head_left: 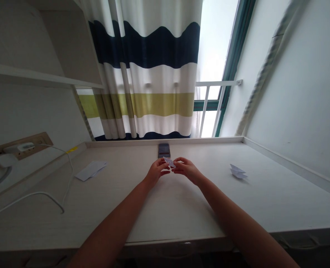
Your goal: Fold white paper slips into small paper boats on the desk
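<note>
A small folded paper sits between the two hands, its long axis tilted from upper left to lower right. The left grip is closed on its lower end, pinching it; the right grip is half curled, its fingertips at the paper's right side, though whether they touch cannot be told. Just beyond lies a phone on the table, with a folded paper shape well off right, and loose sheets and a white cable left
</note>
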`<move>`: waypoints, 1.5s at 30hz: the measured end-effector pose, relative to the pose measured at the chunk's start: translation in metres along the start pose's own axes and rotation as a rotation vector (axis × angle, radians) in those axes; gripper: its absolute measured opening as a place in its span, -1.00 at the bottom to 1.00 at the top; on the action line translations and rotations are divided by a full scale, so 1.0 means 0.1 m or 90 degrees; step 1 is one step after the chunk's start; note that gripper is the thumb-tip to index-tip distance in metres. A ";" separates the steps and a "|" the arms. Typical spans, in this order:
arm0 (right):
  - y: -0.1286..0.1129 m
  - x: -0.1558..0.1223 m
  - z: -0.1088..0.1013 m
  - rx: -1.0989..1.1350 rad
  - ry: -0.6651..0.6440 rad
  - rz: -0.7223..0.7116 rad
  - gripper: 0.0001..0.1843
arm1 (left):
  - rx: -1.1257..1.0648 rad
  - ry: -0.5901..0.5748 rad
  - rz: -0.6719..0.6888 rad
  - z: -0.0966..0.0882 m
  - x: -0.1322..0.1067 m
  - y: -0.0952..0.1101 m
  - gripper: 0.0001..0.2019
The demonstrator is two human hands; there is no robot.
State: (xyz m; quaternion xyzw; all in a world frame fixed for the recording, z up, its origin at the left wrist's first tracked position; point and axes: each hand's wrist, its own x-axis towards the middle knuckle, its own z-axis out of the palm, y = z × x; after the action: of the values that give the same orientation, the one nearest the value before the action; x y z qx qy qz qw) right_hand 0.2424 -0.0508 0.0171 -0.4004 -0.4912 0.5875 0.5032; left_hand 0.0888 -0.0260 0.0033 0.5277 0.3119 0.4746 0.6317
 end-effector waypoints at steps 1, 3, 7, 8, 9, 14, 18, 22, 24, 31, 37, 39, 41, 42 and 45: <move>-0.02 0.00 -0.01 -0.013 0.008 -0.002 -0.80 | 0.002 0.013 0.000 0.01 0.01 0.02 -0.75; -0.07 0.01 -0.02 -0.030 0.024 -0.006 -0.82 | 0.010 0.024 -0.001 0.03 0.03 0.05 -0.74; -0.13 0.04 -0.07 -0.073 0.067 -0.008 -0.92 | 0.021 0.016 -0.012 0.09 0.08 0.08 -0.76; -0.14 0.04 -0.08 -0.086 0.082 -0.010 -0.93 | 0.023 0.019 -0.015 0.11 0.10 0.07 -0.77; -0.16 0.03 -0.11 -0.101 0.094 -0.014 -0.94 | 0.028 0.026 -0.017 0.13 0.12 0.07 -0.77; -0.18 -0.05 -0.34 -0.203 0.150 -0.032 -0.93 | 0.094 0.043 -0.033 0.32 0.22 -0.01 -0.78; -0.16 -0.19 -0.67 -0.261 0.195 -0.040 -0.93 | 0.131 -0.012 -0.052 0.60 0.34 -0.11 -0.81; -0.15 -0.37 -1.01 -0.320 0.280 -0.051 -0.93 | 0.156 -0.050 -0.062 0.94 0.50 -0.27 -0.86; -0.16 -0.46 -1.15 -0.332 0.317 -0.054 -0.94 | 0.174 -0.071 -0.064 1.10 0.60 -0.36 -0.87; -0.24 -0.65 -1.45 -0.296 0.364 -0.023 -0.93 | 0.267 -0.115 -0.057 1.54 0.92 -0.56 -0.88; -0.22 -0.68 -1.59 -0.455 0.399 -0.042 -0.94 | 0.357 -0.151 -0.040 1.77 1.17 -0.66 -0.86; -0.18 -0.68 -1.62 -0.509 0.407 -0.057 -0.94 | 0.392 -0.165 -0.032 1.84 1.25 -0.70 -0.86; -0.14 -0.68 -1.64 -0.554 0.420 -0.074 -0.94 | 0.427 -0.175 -0.021 1.90 1.33 -0.74 -0.85; -0.12 -0.67 -1.65 -0.574 0.426 -0.079 -0.94 | 0.442 -0.180 -0.016 1.93 1.36 -0.76 -0.85; -0.08 -0.67 -1.67 -0.636 0.448 -0.079 -0.93 | 0.479 -0.195 -0.003 1.99 1.43 -0.81 -0.84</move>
State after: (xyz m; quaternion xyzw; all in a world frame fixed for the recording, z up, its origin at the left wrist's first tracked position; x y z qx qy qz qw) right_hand 0.4171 -0.0875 -0.0095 -0.7284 -0.5339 0.0885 0.4201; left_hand 0.3395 0.0341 -0.0097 0.7856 0.3675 0.2418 0.4350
